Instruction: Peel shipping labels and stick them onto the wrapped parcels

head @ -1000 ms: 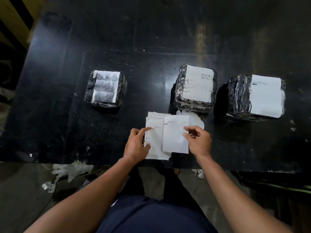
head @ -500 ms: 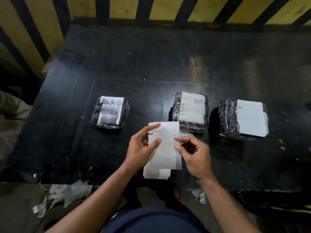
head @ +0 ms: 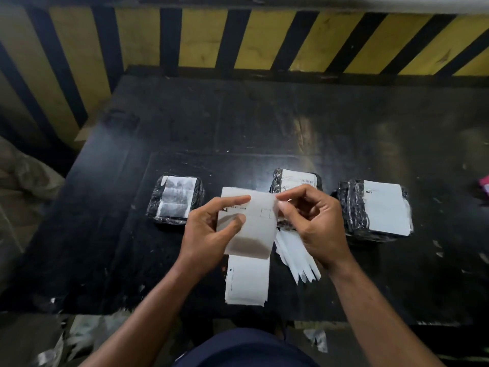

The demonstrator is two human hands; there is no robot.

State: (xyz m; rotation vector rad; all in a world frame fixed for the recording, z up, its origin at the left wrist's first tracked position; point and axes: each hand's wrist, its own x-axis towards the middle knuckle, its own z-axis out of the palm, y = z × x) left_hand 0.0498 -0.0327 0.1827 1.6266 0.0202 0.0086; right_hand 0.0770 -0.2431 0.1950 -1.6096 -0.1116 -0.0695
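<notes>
Three black film-wrapped parcels stand in a row on the black table [head: 264,123]. The left parcel [head: 176,200] carries a smudged grey label. The middle parcel [head: 296,180] is partly hidden by my right hand and has a white printed label. A large white label covers the right parcel [head: 375,209]. I hold a white label sheet [head: 251,226] above the table. My left hand [head: 209,234] grips its left edge, thumb on its face. My right hand [head: 312,223] pinches its upper right corner. A stack of label sheets [head: 247,282] lies under my hands.
Several loose white backing strips [head: 296,258] lie fanned beside the stack. A yellow-and-black striped barrier [head: 238,41] runs behind the table. Torn paper scraps [head: 76,340] litter the floor at the near left. Something pink [head: 484,185] shows at the right edge.
The label sheet has come up off the stack, held in both hands. My right fingers shifted to its upper right corner. The camera tilted up, showing the barrier.
</notes>
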